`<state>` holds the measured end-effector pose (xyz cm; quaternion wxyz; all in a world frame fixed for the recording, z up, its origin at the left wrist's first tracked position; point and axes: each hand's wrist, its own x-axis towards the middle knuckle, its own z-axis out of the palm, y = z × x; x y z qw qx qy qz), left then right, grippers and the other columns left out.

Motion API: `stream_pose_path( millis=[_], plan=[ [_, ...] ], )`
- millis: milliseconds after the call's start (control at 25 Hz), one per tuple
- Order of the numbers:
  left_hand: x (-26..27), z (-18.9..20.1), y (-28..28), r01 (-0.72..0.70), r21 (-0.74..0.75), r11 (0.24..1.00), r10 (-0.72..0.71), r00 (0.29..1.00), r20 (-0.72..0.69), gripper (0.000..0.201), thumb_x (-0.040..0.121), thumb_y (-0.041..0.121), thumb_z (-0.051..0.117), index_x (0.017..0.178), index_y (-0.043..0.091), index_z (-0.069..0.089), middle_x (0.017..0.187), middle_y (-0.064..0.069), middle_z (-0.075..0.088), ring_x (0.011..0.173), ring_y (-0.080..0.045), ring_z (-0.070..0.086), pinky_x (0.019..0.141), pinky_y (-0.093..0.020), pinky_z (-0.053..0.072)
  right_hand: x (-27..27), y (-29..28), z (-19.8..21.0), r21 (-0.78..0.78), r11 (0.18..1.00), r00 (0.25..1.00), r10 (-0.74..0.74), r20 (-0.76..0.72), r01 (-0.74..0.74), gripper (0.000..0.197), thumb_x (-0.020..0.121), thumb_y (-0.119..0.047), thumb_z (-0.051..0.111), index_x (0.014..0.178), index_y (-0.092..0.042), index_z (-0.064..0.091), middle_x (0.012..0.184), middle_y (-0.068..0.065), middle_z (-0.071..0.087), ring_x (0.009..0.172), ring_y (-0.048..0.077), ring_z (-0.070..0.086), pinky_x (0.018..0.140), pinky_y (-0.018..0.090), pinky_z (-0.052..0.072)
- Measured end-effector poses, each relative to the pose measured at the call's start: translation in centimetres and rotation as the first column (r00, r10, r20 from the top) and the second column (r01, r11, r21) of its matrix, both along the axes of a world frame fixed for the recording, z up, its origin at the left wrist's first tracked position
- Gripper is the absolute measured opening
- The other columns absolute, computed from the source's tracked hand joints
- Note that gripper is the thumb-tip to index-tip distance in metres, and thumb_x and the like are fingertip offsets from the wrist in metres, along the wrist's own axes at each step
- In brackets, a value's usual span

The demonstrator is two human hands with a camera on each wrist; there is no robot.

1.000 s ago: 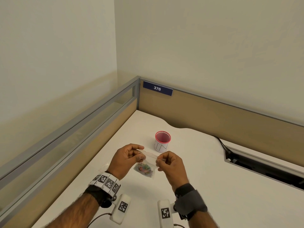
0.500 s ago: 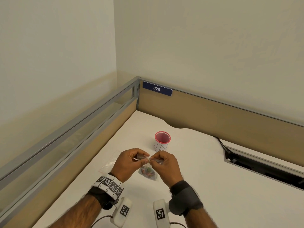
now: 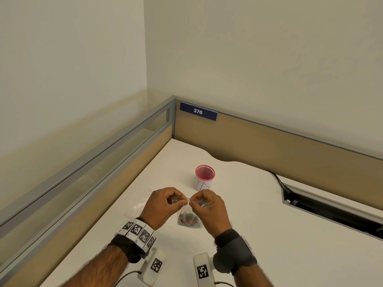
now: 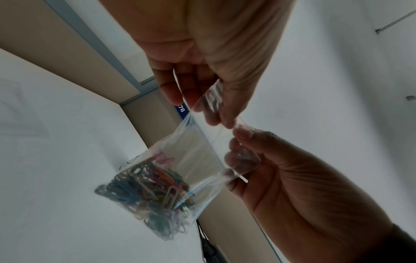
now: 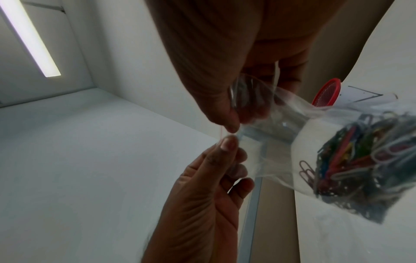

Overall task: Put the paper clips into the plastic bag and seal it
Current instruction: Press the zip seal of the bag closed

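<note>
Your left hand (image 3: 163, 206) and right hand (image 3: 209, 208) are both pinching the clear plastic bag (image 4: 193, 160) top, thumbs nearly meeting; coloured wire paper clips (image 4: 148, 192) are bunching at its bottom.

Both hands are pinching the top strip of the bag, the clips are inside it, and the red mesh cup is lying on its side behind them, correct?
One error: the red mesh cup stands upright, as the head view shows. Both the left hand and right hand pinch the bag, paper clips inside.

Both hands, left (image 3: 160, 206) and right (image 3: 209, 207), are raised together, thumbs and forefingers pinched, fingertips nearly touching.
</note>
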<state>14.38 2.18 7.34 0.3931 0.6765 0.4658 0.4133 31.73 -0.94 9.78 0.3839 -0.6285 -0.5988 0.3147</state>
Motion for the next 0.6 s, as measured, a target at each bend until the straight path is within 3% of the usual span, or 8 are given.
stream_pose_path(
  millis=[80, 200, 360, 480, 600],
  plan=[
    [-0.3, 0.1, 0.2, -0.030, -0.002, 1.000, 0.030, 0.999, 0.020, 0.010, 0.084, 0.015, 0.078, 0.082, 0.024, 0.073, 0.082, 0.006, 0.076, 0.080, -0.009, 0.070, 0.074, -0.027, 0.056, 0.7, 0.0, 0.1, 0.005, 1.000, 0.999, -0.011, -0.042, 0.012, 0.005, 0.084, -0.019, 0.068, 0.084, -0.018, 0.063, 0.084, -0.010, 0.065, 0.078, 0.007, 0.062, 0.062, 0.009, 0.048],
    [-0.8, 0.3, 0.4, -0.044, 0.010, 0.999, 0.043, 0.998, 0.036, 0.011, 0.085, 0.014, 0.077, 0.082, 0.024, 0.071, 0.084, 0.008, 0.075, 0.081, -0.009, 0.070, 0.078, -0.033, 0.057, 1.5, 0.2, 0.0, 0.042, 0.999, 0.997, -0.025, -0.077, 0.029, 0.003, 0.085, -0.017, 0.068, 0.082, -0.016, 0.067, 0.082, -0.006, 0.067, 0.078, 0.013, 0.062, 0.065, 0.018, 0.054],
    [-0.9, 0.7, 0.4, -0.054, 0.024, 0.998, 0.052, 0.998, 0.045, 0.010, 0.085, 0.014, 0.076, 0.085, 0.022, 0.071, 0.085, 0.013, 0.074, 0.084, -0.006, 0.070, 0.079, -0.028, 0.056, 1.4, 0.4, 0.0, 0.060, 0.998, 0.991, 0.005, -0.132, 0.003, 0.004, 0.086, -0.018, 0.067, 0.085, -0.018, 0.071, 0.084, -0.009, 0.069, 0.083, 0.012, 0.064, 0.071, 0.031, 0.060],
    [-1.0, 0.9, 0.3, -0.048, 0.024, 0.999, 0.046, 0.997, 0.060, 0.012, 0.083, 0.015, 0.079, 0.089, 0.022, 0.072, 0.087, 0.014, 0.074, 0.086, -0.006, 0.069, 0.078, -0.020, 0.054, 1.4, 0.5, 0.1, 0.091, 0.996, 0.988, 0.004, -0.151, 0.010, 0.008, 0.087, -0.018, 0.065, 0.085, -0.020, 0.073, 0.084, -0.012, 0.069, 0.084, 0.004, 0.063, 0.069, 0.028, 0.059],
    [-0.6, 1.1, 0.2, 0.005, 0.078, 0.997, -0.006, 1.000, 0.018, 0.018, 0.080, 0.023, 0.082, 0.095, 0.028, 0.074, 0.093, 0.015, 0.073, 0.093, -0.009, 0.067, 0.083, -0.014, 0.051, 1.1, 0.4, 0.1, 0.088, 0.996, 0.992, 0.028, -0.127, -0.017, 0.010, 0.088, -0.017, 0.064, 0.086, -0.019, 0.074, 0.086, -0.010, 0.069, 0.083, 0.000, 0.063, 0.067, 0.013, 0.053]
  ],
)
